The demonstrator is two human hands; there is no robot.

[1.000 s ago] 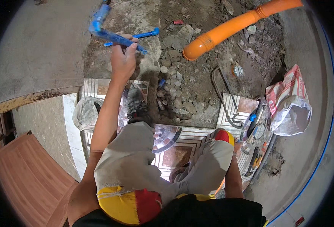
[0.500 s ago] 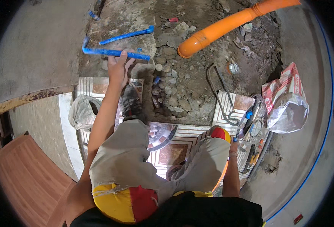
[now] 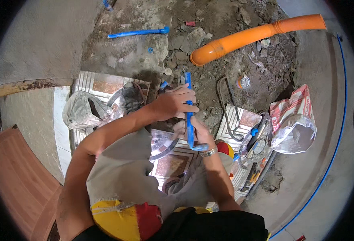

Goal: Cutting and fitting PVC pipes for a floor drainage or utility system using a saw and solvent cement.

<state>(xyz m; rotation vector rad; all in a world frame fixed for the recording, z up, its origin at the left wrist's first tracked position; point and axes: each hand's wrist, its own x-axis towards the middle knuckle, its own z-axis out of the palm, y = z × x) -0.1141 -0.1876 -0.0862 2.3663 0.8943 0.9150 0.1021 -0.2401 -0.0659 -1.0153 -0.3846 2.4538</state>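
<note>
My left hand [image 3: 176,103] reaches across from the left and grips the upper part of a blue pipe [image 3: 190,130] with an elbow at its lower end, held lengthwise between my knees. My right hand [image 3: 201,132] holds the same pipe lower down, near the bend, with its fingers partly behind it. A small blue piece [image 3: 163,85] lies on the ground beside my left hand. Farther off, another blue pipe with an elbow [image 3: 136,33] lies on the concrete, with a small blue ring [image 3: 150,50] near it.
An orange pipe [image 3: 233,42] lies over rubble [image 3: 181,56]. At right are a bent metal bar [image 3: 237,137], a can [image 3: 244,82], a sack [image 3: 293,136], tools [image 3: 257,168] and a blue hose [image 3: 329,164]. A grey bag [image 3: 80,114] and wooden board [image 3: 20,176] are at left.
My left hand has moved down and inward with the blue pipe, turning it lengthwise. My right hand has come up from beside my right knee and taken hold of it.
</note>
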